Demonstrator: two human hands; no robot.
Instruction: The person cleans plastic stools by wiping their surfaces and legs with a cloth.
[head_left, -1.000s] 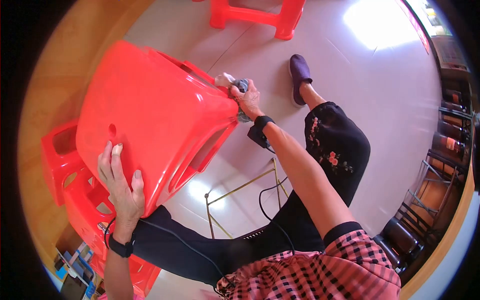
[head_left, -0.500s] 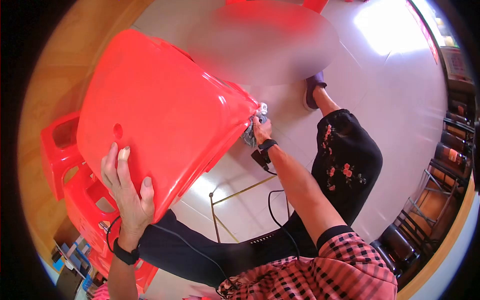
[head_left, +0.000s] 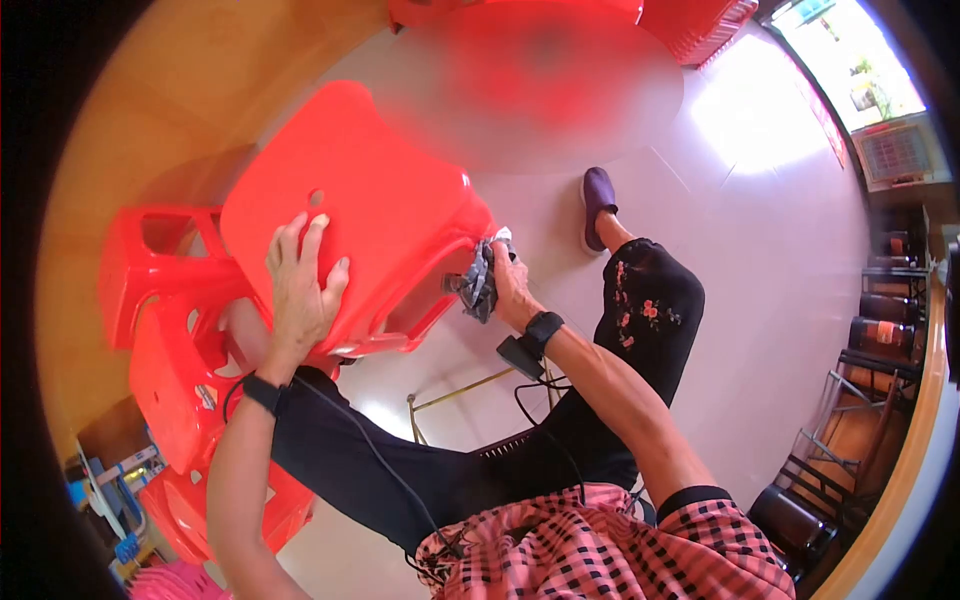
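A red plastic stool (head_left: 370,200) stands tilted in front of me, its seat with a small round hole facing up. My left hand (head_left: 305,290) lies on the near left part of the seat, fingers spread, holding nothing. At the stool's right side, my right hand (head_left: 512,288) is closed on a crumpled grey cloth (head_left: 480,285), close by the leg and the side opening. Both wrists wear black bands, and a small dark box with a cable hangs by the right wrist.
More red stools (head_left: 180,370) are stacked at the left beside a wooden panel (head_left: 130,150). A thin metal frame (head_left: 465,388) stands on the floor beneath me. Dark chairs (head_left: 800,520) line the right side. Other red stools (head_left: 695,25) are at the top, partly blurred.
The stool has turned and now shows more of its side opening. My left hand has shifted up and right with it. My right hand and the cloth have moved down along the stool's side.
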